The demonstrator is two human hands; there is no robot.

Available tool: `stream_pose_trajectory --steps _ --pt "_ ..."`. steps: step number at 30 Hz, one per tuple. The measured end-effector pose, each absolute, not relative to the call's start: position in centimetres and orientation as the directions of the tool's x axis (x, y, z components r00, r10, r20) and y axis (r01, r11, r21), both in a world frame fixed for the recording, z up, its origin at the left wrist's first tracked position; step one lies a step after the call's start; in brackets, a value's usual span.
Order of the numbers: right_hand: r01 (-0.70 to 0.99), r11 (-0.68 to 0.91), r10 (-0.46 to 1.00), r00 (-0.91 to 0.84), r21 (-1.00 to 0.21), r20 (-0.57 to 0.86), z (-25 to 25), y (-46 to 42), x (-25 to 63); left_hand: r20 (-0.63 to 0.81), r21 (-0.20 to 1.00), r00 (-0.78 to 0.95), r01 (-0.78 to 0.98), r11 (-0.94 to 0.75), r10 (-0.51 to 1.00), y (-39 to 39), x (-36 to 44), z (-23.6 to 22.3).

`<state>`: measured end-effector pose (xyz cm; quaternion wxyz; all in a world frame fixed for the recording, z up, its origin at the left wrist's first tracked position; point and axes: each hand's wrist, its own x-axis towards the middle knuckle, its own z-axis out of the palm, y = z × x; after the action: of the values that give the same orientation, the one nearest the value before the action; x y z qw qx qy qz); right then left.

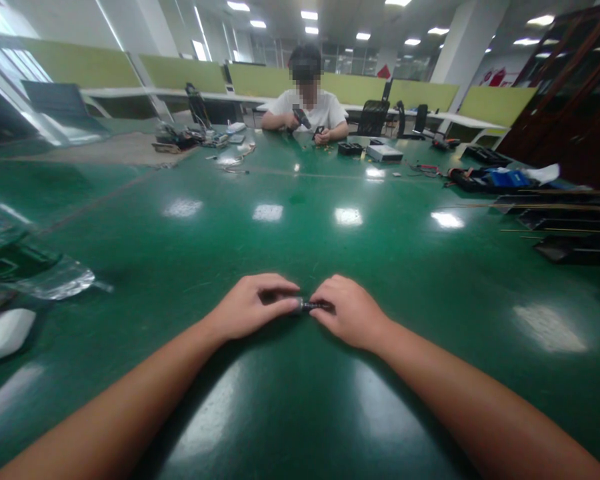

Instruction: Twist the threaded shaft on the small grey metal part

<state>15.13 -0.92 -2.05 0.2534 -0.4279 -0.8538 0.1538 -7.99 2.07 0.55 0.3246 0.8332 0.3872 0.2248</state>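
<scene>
Between my two hands, just above or on the green table [300,227], lies a slim dark rod-shaped thing [307,306] with a silvery grey part at its left. My left hand [253,303] pinches the grey end between thumb and fingers. Around the dark right end, my right hand [347,312] has its fingers and thumb closed. Both ends are largely covered by my fingers, so the exact kind of the thing is too small to tell.
A clear plastic bottle [55,273] lies at the left, near a white object [5,335]. Across the table a person [306,107] holds a power drill [301,117]. Black parts [575,217] and a tool bag [500,179] are at the right; electronics and cables [180,137] lie far left.
</scene>
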Motion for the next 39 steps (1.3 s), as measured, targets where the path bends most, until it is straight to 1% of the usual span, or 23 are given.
stream_pose_trajectory --steps 4,11,16,19,27,39 --pt "0.643 0.596 0.802 -0.51 -0.482 0.311 -1.97 -1.01 15.33 0.104 0.721 0.631 0.485 -0.495 0.769 1.96 -7.9 0.56" --pt "0.632 0.604 0.796 -0.509 -0.487 0.328 -2.05 -1.1 15.06 0.114 0.732 0.595 0.491 -0.473 0.795 1.64 -7.55 0.34" --pt "0.636 0.598 0.801 -0.5 -0.488 0.329 -2.16 -1.06 15.07 0.047 0.754 0.563 0.522 -0.399 0.825 1.52 -7.36 0.21" --pt "0.636 0.601 0.799 -0.5 -0.485 0.334 -2.23 -1.04 15.09 0.032 0.756 0.561 0.528 -0.386 0.828 1.5 -7.34 0.22" --pt "0.636 0.604 0.796 -0.502 -0.48 0.338 -2.28 -0.99 15.19 0.061 0.745 0.589 0.51 -0.43 0.805 1.71 -7.53 -0.17" --pt "0.642 0.6 0.799 -0.502 -0.477 0.33 -2.24 -0.96 15.51 0.069 0.732 0.584 0.521 -0.439 0.809 1.71 -7.49 -0.16"
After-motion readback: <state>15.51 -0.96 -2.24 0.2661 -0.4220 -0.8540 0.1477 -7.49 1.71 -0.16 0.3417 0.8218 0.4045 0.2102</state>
